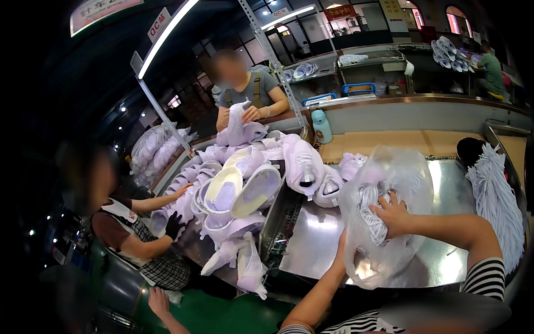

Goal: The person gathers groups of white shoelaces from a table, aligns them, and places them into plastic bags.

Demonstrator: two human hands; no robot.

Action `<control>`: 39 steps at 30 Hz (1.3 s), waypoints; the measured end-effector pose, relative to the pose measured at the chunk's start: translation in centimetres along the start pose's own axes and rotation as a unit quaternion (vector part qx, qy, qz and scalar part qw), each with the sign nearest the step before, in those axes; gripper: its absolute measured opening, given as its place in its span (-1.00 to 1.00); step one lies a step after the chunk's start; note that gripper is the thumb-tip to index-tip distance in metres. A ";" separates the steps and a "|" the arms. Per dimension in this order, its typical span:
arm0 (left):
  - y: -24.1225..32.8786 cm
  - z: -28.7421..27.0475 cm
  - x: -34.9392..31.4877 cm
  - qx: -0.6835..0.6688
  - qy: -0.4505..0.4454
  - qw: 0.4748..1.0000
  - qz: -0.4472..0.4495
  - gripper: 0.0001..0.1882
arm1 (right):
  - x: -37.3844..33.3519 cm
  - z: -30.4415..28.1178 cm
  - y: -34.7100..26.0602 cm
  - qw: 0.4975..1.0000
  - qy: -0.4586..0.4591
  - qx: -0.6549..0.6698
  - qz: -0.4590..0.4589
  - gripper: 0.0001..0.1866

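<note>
A clear plastic bag (413, 183) stands over the metal table in front of me, with a bundle of white shoelaces (369, 214) in its mouth. My right hand (392, 215) reaches in from the right and grips the bundle, fingers bent over the laces. My left hand (343, 238) is at the left side of the bag; the plastic hides its fingers, so its hold cannot be made out. Just left of the bag lie pale lilac shoe uppers (303, 164). A thick hank of white laces (495, 206) hangs at the far right.
A large heap of lilac uppers (222, 189) covers the left bench. One person (144, 239) touches the heap, a dark glove on one hand; another (247, 92) holds an upper across it. A blue bottle (321, 127) stands by the back ledge. Another person's hand (159, 302) shows lower left.
</note>
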State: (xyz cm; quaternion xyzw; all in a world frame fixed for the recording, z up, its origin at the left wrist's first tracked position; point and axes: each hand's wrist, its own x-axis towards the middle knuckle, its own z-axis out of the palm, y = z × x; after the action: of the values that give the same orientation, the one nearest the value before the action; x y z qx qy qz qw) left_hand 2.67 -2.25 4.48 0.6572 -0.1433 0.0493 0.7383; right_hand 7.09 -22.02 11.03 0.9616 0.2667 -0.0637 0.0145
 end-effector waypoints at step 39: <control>3.9 -7.3 2.6 0.479 0.184 0.833 0.206 -0.65 | -7.6 10.1 30.5 0.169 0.410 0.888 0.121 -0.59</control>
State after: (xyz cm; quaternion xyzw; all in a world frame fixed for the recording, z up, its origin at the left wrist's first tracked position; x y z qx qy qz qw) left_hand 5.23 5.14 8.29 0.8627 -0.0958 0.3825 0.3168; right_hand 15.13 -52.67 1.86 0.2338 -0.1220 0.1488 -0.9531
